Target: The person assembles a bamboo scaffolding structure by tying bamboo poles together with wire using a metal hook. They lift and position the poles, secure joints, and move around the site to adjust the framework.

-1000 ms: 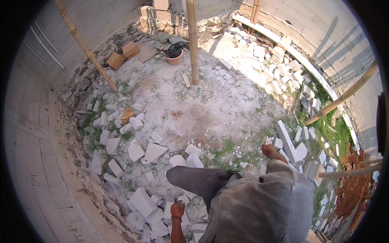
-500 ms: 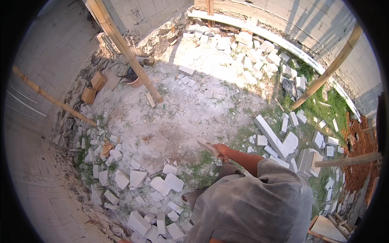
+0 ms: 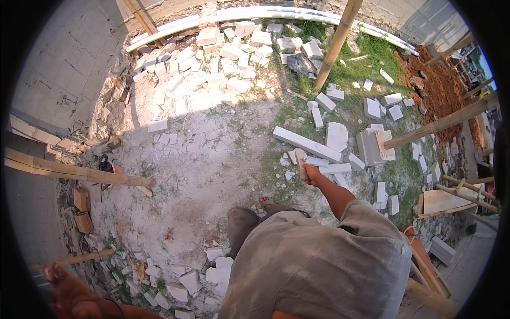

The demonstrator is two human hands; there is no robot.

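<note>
- Your right hand (image 3: 311,174), right of centre in the frame, is closed around a flat tan piece (image 3: 300,162); what exactly it is, you cannot tell from this view.
- Your left hand (image 3: 79,299), at the lower left edge, is blurred but looks loosely spread, with nothing visible in it.
- The step in hand appears to be holding the tan piece out, arm extended, over the broken blocks; whether it touches any of them is unclear.
- Any move from here likely calls for a firm right grip, a free left hand and careful footing around the rubble.
- Just beyond the piece, a long white block (image 3: 307,144) lies slantwise, with a white slab (image 3: 336,137) beside it.
- Further right, a grey block stack (image 3: 367,146) stands near the end of a slanting pole (image 3: 446,122).
- Your bare foot (image 3: 266,201) shows near the centre, on dusty ground (image 3: 180,207).
- White fragments (image 3: 190,282) lie at the lower left; a sunlit block pile (image 3: 234,50) fills the upper centre, below white pipes (image 3: 297,14).
- Reddish soil (image 3: 441,95) lies at the upper right.
</note>
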